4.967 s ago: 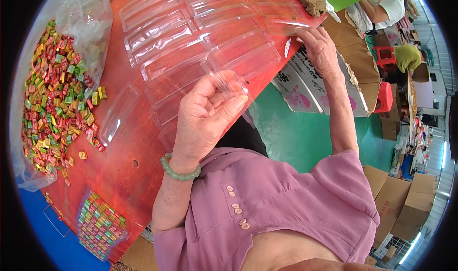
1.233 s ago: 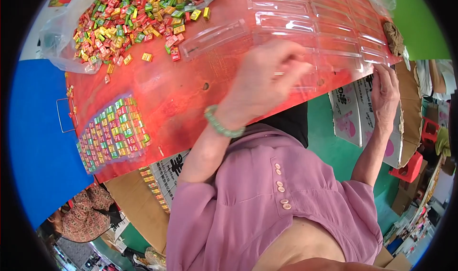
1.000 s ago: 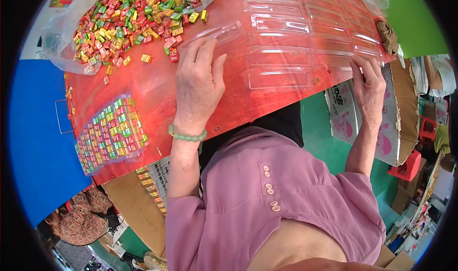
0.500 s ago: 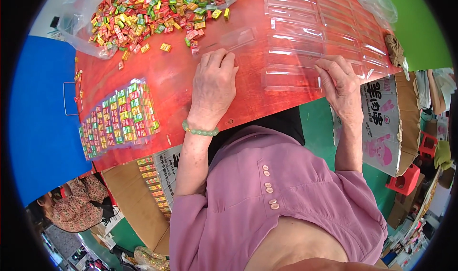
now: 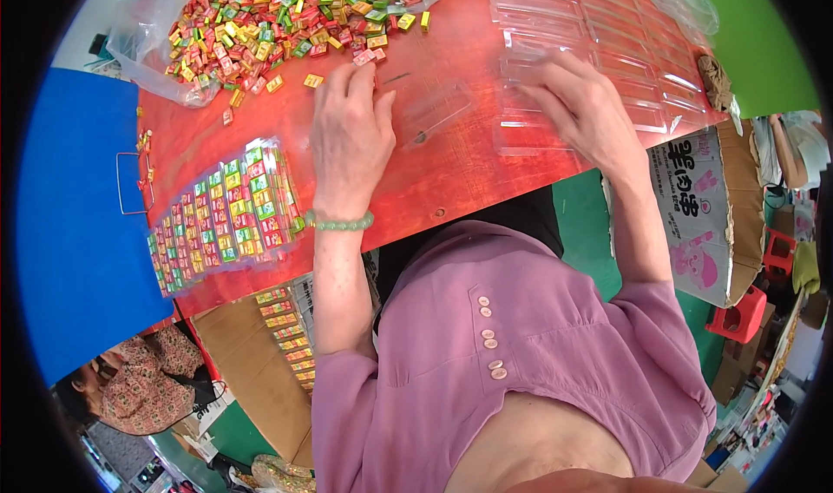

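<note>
My left hand (image 5: 351,137), with a green bead bracelet on its wrist, reaches to the near edge of a pile of small coloured boxes (image 5: 260,37). Its fingers are stretched out and the thumb stands apart; the fingertips are at a pair of pinkish-red boxes (image 5: 369,56). My right hand (image 5: 581,107) is over the near left part of the clear plastic trays (image 5: 625,55). Its fingers look spread, slightly blurred, with nothing visible in them. Between the hands a single clear tray (image 5: 438,111) lies on the red table (image 5: 416,176).
Filled trays of coloured boxes (image 5: 226,207) lie at the table's left. A cardboard carton (image 5: 252,354) below holds more filled trays. Another carton (image 5: 694,215) stands at the right, near a red stool (image 5: 737,315). At lower left a person in a patterned top (image 5: 147,389) sits.
My left hand has moved left and forward to the loose boxes. My right hand has moved left and forward over the clear trays. The view has shifted slightly.
</note>
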A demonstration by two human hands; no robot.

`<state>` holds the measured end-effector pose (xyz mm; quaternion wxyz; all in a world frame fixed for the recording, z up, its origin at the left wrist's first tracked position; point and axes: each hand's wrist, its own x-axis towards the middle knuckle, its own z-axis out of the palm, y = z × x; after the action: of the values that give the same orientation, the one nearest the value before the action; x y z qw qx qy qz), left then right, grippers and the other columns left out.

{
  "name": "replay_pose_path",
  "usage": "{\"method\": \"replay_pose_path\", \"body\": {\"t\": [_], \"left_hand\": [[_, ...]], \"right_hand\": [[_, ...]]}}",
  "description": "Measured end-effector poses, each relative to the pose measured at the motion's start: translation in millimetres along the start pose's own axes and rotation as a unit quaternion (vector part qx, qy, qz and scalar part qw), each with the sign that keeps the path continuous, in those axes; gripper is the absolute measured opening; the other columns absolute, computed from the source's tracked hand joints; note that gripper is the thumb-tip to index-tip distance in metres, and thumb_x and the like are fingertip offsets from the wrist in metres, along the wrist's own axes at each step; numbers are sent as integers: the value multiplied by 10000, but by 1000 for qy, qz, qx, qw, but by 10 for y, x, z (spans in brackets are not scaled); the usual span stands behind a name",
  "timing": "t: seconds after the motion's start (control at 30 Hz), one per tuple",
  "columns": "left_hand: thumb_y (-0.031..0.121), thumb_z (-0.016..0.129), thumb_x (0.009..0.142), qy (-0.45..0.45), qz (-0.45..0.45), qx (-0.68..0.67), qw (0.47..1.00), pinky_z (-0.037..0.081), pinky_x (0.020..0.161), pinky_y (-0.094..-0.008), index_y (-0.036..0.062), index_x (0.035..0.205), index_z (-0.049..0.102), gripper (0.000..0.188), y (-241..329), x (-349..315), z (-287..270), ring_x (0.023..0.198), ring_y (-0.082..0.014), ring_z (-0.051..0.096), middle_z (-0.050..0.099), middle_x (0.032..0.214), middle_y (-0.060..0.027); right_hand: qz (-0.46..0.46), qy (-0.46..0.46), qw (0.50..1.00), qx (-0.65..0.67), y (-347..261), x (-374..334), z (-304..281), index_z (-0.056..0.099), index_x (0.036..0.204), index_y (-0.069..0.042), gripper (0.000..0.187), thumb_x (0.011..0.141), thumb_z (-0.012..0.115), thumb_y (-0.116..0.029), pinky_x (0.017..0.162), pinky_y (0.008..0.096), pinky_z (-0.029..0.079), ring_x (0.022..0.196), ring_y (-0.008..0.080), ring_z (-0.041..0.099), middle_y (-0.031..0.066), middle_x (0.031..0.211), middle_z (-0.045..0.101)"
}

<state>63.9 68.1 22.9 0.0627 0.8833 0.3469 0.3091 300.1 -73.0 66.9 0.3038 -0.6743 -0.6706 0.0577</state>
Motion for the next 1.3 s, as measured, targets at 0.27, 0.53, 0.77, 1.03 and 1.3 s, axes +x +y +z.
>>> {"method": "replay_pose_path", "body": {"t": [0.27,0.53,0.77,1.03,1.3], "left_hand": [[101,745,800,-31,-13,48,998,507,874,-458,15,1147,607,383,-244,229,303,1051,-392,573,597,1159,-181],[60,709,811,-22,-69,-54,996,513,844,-453,42,1104,622,306,-356,193,334,996,-381,608,616,1047,-173],[77,717,822,-30,-118,-114,986,521,785,-461,5,1104,622,306,-395,156,280,929,-376,637,636,990,-181],[86,760,787,-17,-143,-158,977,519,787,-455,-22,1146,612,403,-354,200,232,920,-371,655,670,982,-200],[27,738,750,-57,-148,-144,977,502,937,-431,-17,1221,600,493,-409,154,167,1109,-362,615,621,1185,-209]], "right_hand": [[-115,-8,991,-64,241,1084,716,651,1084,-41,220,901,630,-161,819,462,496,1000,385,612,160,1082,629],[-81,-99,983,-130,382,1444,1280,633,1110,-32,260,897,643,-180,864,460,488,1020,385,605,188,1074,622],[-26,-216,975,55,-17,1355,1097,662,1034,-53,177,880,690,-135,710,338,495,765,222,608,101,820,622],[18,-225,969,103,215,1429,1136,693,1089,-70,222,882,702,-150,709,293,487,781,160,595,53,826,624],[-17,-224,972,73,166,1283,1059,654,1166,-74,302,870,700,-118,784,340,499,940,213,612,95,1030,614]]}}
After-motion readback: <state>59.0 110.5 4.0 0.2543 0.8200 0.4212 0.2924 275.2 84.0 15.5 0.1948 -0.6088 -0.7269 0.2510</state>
